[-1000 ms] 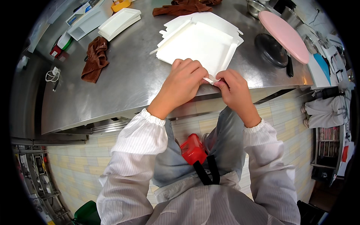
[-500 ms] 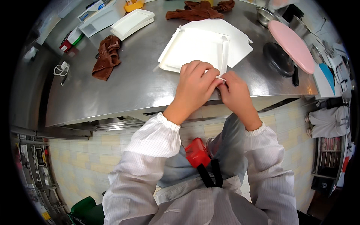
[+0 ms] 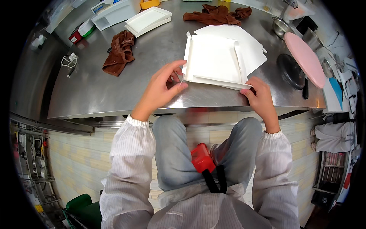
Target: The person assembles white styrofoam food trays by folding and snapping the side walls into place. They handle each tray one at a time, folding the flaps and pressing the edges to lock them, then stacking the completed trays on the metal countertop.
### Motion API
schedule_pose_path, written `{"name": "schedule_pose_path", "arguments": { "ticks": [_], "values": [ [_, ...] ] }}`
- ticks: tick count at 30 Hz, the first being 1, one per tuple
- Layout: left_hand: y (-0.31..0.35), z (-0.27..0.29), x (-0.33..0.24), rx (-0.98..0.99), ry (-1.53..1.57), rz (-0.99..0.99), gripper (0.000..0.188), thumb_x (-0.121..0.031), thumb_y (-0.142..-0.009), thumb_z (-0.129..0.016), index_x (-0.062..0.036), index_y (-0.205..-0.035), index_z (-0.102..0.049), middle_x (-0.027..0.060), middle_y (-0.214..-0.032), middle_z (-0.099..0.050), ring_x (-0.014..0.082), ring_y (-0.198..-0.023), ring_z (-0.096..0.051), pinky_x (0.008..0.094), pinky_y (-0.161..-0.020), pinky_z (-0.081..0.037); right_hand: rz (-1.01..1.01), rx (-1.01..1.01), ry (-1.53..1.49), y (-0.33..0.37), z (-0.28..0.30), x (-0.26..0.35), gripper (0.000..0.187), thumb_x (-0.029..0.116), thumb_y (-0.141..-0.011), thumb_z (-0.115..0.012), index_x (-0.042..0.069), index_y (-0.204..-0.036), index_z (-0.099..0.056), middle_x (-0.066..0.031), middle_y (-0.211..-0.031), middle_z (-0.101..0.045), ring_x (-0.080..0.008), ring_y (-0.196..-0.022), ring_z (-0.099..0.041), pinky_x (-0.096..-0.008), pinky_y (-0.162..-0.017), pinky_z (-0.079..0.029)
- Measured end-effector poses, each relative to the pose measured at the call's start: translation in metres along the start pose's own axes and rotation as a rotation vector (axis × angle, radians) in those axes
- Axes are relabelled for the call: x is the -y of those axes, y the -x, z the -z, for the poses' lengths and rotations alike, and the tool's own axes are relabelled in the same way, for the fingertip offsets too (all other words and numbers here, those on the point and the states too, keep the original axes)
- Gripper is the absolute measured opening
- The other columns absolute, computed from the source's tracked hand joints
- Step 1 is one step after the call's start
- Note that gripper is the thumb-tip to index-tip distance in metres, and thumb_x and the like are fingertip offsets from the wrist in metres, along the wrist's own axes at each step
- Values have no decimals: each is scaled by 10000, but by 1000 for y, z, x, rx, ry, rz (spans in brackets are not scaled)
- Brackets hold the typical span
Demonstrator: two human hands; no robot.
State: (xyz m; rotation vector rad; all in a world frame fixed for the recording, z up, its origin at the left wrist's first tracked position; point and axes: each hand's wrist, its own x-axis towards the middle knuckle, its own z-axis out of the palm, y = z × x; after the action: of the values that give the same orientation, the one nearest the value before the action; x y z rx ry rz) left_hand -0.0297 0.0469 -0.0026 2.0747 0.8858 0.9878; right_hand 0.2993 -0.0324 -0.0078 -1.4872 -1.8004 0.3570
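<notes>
A white cardboard tray (image 3: 213,57), partly folded, lies on the steel table in front of me. Its left and right walls stand up, and the front flap is raised at a slant. My right hand (image 3: 260,95) pinches the front right corner of this tray between thumb and fingers. At the front left corner is my left hand (image 3: 164,84), thumb and forefinger apart around a small corner flap. Whether those fingertips touch the card I cannot tell. Beneath the tray, flat white card blanks (image 3: 252,53) stick out to the right.
Folded white trays (image 3: 148,21) are stacked at the back left, near a brown cloth (image 3: 119,53). More brown cloths (image 3: 213,15) lie at the back. To the right are a black pan (image 3: 290,70), a pink round board (image 3: 305,59) and a metal bowl (image 3: 281,27). A white cable (image 3: 69,60) lies far left.
My left hand has moved left from the right front corner to the left one, and its fingers have parted. The front flap has come up. The whole view has shifted slightly.
</notes>
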Motion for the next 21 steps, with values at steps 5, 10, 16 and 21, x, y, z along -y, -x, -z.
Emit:
{"name": "schedule_pose_path", "arguments": {
  "ticks": [5, 10, 16, 21],
  "values": [
    [-13, 7, 17, 40, 48, -59, 512, 29, -841, -655, -49, -1346, -622, 39, -1017, -663, 127, -876, -598, 282, -830, -506, 23, 33, -22, -2, 2, 6, 104, 18, -834, -734, -41, -875, -659, -125, -807, -597, -249, -650, -571, -353, -610, -459],
    [-11, 8, 14, 121, 150, -69, 508, 6, -843, -639, -33, -1348, -601, 28, -1027, -651, 119, -887, -588, 271, -839, -492, -17, 69, -45, 1, 6, 1, 107, 19, -839, -732, -42, -882, -656, -113, -820, -599, -235, -656, -575, -339, -616, -461],
    [-16, 18, 21, 276, 245, 18, 497, -45, -842, -682, -53, -1331, -591, -14, -993, -605, 78, -861, -549, 235, -789, -456, 3, 111, -51, 0, 8, 1, 111, 13, -835, -731, -41, -901, -660, -112, -828, -601, -228, -671, -577, -326, -627, -464],
    [-25, 25, 23, 406, 334, 64, 444, -44, -843, -711, -92, -1271, -605, -33, -945, -626, 50, -783, -505, 217, -697, -418, 29, 132, -48, -3, 10, 0, 113, 16, -830, -728, -40, -903, -660, -116, -824, -596, -230, -672, -573, -324, -630, -461]
  ]
}}
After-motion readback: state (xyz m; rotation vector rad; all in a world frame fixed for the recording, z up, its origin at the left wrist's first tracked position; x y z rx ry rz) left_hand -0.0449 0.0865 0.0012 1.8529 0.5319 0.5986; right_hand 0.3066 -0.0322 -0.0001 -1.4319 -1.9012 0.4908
